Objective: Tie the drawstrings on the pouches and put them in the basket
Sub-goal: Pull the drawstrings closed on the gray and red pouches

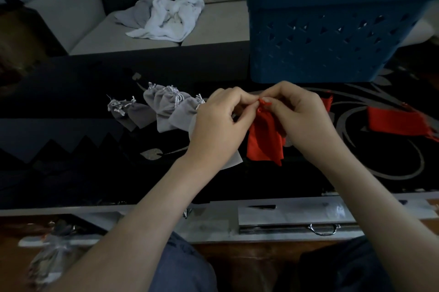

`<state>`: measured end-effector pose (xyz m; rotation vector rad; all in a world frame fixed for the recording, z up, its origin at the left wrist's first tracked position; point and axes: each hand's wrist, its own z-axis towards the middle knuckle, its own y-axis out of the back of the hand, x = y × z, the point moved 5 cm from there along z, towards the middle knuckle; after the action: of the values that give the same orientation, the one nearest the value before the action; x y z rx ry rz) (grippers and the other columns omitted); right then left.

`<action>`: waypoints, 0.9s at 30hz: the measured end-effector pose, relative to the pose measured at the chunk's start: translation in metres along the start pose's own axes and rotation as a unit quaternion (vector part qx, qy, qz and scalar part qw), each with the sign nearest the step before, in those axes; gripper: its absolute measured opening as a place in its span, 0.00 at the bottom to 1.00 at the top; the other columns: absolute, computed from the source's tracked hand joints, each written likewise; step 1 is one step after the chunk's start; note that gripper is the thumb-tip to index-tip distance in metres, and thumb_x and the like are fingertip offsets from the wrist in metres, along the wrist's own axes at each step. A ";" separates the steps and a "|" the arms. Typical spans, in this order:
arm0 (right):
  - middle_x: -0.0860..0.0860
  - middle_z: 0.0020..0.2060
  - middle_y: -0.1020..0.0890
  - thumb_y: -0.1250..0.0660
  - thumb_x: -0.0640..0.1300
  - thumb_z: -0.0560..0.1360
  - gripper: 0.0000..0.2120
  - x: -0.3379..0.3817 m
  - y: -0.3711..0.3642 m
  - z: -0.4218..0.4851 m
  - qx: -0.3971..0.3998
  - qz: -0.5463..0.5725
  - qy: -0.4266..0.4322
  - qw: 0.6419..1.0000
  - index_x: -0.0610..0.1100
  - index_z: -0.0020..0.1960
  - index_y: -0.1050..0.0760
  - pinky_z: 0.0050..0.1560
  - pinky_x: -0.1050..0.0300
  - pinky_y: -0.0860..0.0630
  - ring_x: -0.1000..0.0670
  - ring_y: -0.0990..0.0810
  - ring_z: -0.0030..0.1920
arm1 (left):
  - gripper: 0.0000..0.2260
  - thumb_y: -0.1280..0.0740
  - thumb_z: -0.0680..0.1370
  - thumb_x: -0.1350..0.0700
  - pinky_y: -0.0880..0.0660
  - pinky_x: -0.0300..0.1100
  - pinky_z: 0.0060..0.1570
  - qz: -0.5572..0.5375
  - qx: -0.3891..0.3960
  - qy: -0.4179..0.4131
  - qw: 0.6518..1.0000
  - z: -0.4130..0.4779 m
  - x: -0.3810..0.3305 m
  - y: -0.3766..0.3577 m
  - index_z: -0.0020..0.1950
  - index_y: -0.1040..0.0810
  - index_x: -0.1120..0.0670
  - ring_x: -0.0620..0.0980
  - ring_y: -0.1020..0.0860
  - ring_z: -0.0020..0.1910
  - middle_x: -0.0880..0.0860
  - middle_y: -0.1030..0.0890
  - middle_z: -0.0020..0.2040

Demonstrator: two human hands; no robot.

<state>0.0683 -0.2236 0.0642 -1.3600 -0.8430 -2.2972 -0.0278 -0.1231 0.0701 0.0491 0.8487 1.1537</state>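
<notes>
The dark, glossy table [59, 104], printed with pale leaf swirls, carries everything. At one o'clock stands the blue basket [320, 37], rigid plastic with triangular cut-outs; whether any pouch lies inside cannot be told. Crumpled white and grey cloths [166, 18] lie on the sofa at eleven o'clock. A row of grey pouches [166, 108], soft and matte, lies at nine o'clock of the hands, necks gathered and their cords apparently knotted.

The step in hand looks like the tying itself. At centre, the left hand [218, 123] and right hand [301, 116] meet above the table, fingers [275, 99] curled and pinching the thin drawstring [260, 103] at the neck of a red pouch [263, 135], which hangs limp and creased below. A second red pouch [394, 120] lies flat at three o'clock.

Next, probably: draw the knot snug, then carry the pouch towards one o'clock and over the basket's rim.
</notes>
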 end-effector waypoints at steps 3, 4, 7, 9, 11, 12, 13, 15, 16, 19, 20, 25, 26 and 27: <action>0.61 0.28 0.23 0.37 0.41 0.78 0.09 -0.003 -0.003 0.000 0.006 -0.018 -0.006 1.000 0.52 0.42 0.25 0.29 0.70 0.33 0.62 0.26 0.27 | 0.05 0.31 0.75 0.59 0.24 0.40 0.42 0.014 -0.002 0.004 1.000 0.000 0.002 -0.001 0.48 0.17 0.58 0.47 0.20 0.41 0.53 0.18 0.40; 0.61 0.28 0.24 0.37 0.41 0.78 0.09 -0.003 -0.004 -0.001 0.010 -0.026 -0.003 1.000 0.52 0.42 0.26 0.29 0.70 0.33 0.62 0.27 0.28 | 0.06 0.31 0.75 0.58 0.24 0.40 0.41 0.019 0.003 0.009 1.000 0.000 0.003 -0.001 0.49 0.17 0.58 0.46 0.20 0.40 0.53 0.19 0.40; 0.58 0.31 0.24 0.38 0.41 0.79 0.06 -0.004 -0.005 0.000 0.016 -0.067 0.007 0.998 0.49 0.44 0.26 0.32 0.69 0.32 0.61 0.26 0.31 | 0.07 0.33 0.77 0.56 0.24 0.40 0.40 0.045 0.029 0.011 0.999 0.001 0.004 -0.001 0.49 0.17 0.57 0.45 0.22 0.38 0.50 0.20 0.39; 0.55 0.33 0.23 0.38 0.41 0.78 0.04 -0.006 -0.007 0.001 0.023 -0.100 0.008 0.995 0.47 0.46 0.25 0.33 0.68 0.31 0.58 0.25 0.34 | 0.10 0.36 0.78 0.52 0.24 0.45 0.38 0.085 0.062 0.015 0.994 0.001 0.006 -0.004 0.48 0.18 0.56 0.47 0.23 0.36 0.50 0.22 0.38; 0.53 0.35 0.21 0.38 0.41 0.78 0.04 -0.009 -0.010 0.002 0.033 -0.119 0.003 0.992 0.45 0.46 0.25 0.34 0.66 0.30 0.54 0.24 0.35 | 0.13 0.39 0.78 0.51 0.28 0.44 0.35 0.160 0.068 -0.028 0.984 0.003 0.004 -0.003 0.44 0.20 0.57 0.49 0.25 0.34 0.48 0.27 0.35; 0.52 0.35 0.21 0.38 0.41 0.78 0.04 -0.010 -0.010 0.001 0.036 -0.123 0.001 0.992 0.44 0.47 0.24 0.34 0.65 0.30 0.53 0.24 0.36 | 0.13 0.39 0.78 0.51 0.31 0.43 0.35 0.206 0.062 -0.069 0.974 0.004 0.002 -0.002 0.41 0.22 0.58 0.51 0.26 0.33 0.47 0.29 0.32; 0.51 0.35 0.21 0.37 0.41 0.78 0.04 -0.010 -0.011 0.001 0.039 -0.124 -0.001 0.992 0.43 0.47 0.24 0.33 0.65 0.30 0.53 0.24 0.35 | 0.12 0.39 0.78 0.53 0.34 0.44 0.36 0.251 0.060 -0.107 0.960 0.005 0.000 -0.003 0.38 0.24 0.57 0.52 0.27 0.32 0.47 0.29 0.30; 0.51 0.34 0.21 0.37 0.40 0.77 0.04 -0.011 -0.013 0.000 0.044 -0.122 -0.008 0.992 0.42 0.47 0.24 0.31 0.67 0.31 0.56 0.26 0.32 | 0.10 0.37 0.78 0.55 0.39 0.45 0.39 0.315 0.066 -0.150 0.935 0.006 0.000 -0.004 0.37 0.25 0.55 0.52 0.28 0.34 0.48 0.26 0.29; 0.53 0.33 0.22 0.37 0.40 0.77 0.04 -0.012 -0.013 0.000 0.045 -0.122 -0.012 0.991 0.43 0.47 0.24 0.31 0.68 0.31 0.58 0.26 0.31 | 0.09 0.36 0.78 0.56 0.41 0.45 0.40 0.336 0.068 -0.159 0.926 0.005 0.001 -0.004 0.38 0.25 0.54 0.53 0.27 0.35 0.49 0.25 0.30; 0.55 0.32 0.23 0.37 0.40 0.77 0.04 -0.014 -0.013 0.002 0.040 -0.125 -0.023 0.991 0.44 0.46 0.24 0.31 0.70 0.30 0.63 0.27 0.29 | 0.06 0.32 0.75 0.58 0.43 0.45 0.40 0.375 0.078 -0.150 0.911 0.003 0.001 -0.005 0.38 0.25 0.54 0.53 0.27 0.36 0.49 0.25 0.31; 0.55 0.32 0.24 0.37 0.40 0.77 0.04 -0.016 -0.012 0.004 0.033 -0.124 -0.029 0.991 0.45 0.45 0.24 0.31 0.68 0.29 0.63 0.27 0.29 | 0.07 0.33 0.76 0.57 0.43 0.45 0.40 0.379 0.083 -0.139 0.911 0.003 0.002 -0.004 0.38 0.25 0.54 0.53 0.27 0.36 0.49 0.25 0.32; 0.53 0.28 0.25 0.36 0.42 0.77 0.08 -0.026 -0.004 0.008 -0.006 -0.081 -0.088 0.993 0.47 0.39 0.25 0.32 0.48 0.20 0.54 0.24 0.26 | 0.12 0.48 0.79 0.51 0.37 0.51 0.49 0.195 0.128 0.014 0.972 0.001 0.010 -0.007 0.39 0.32 0.52 0.51 0.29 0.40 0.44 0.30 0.34; 0.53 0.29 0.24 0.36 0.42 0.77 0.08 -0.026 -0.004 0.008 -0.004 -0.065 -0.094 0.993 0.47 0.38 0.25 0.33 0.49 0.20 0.54 0.23 0.26 | 0.12 0.48 0.79 0.51 0.35 0.55 0.54 0.145 0.143 0.048 0.978 0.000 0.013 -0.008 0.39 0.32 0.52 0.50 0.30 0.40 0.44 0.30 0.33; 0.52 0.30 0.24 0.36 0.43 0.77 0.09 -0.026 -0.004 0.008 -0.003 -0.053 -0.097 0.994 0.47 0.38 0.25 0.36 0.50 0.20 0.55 0.23 0.28 | 0.12 0.47 0.79 0.52 0.33 0.58 0.55 0.101 0.152 0.070 0.981 0.000 0.015 -0.009 0.38 0.31 0.53 0.48 0.31 0.40 0.45 0.30 0.32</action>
<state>0.0839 -0.2155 0.0431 -1.5974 -0.9911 -2.2731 -0.0187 -0.1151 0.0577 0.3154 1.1619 1.2182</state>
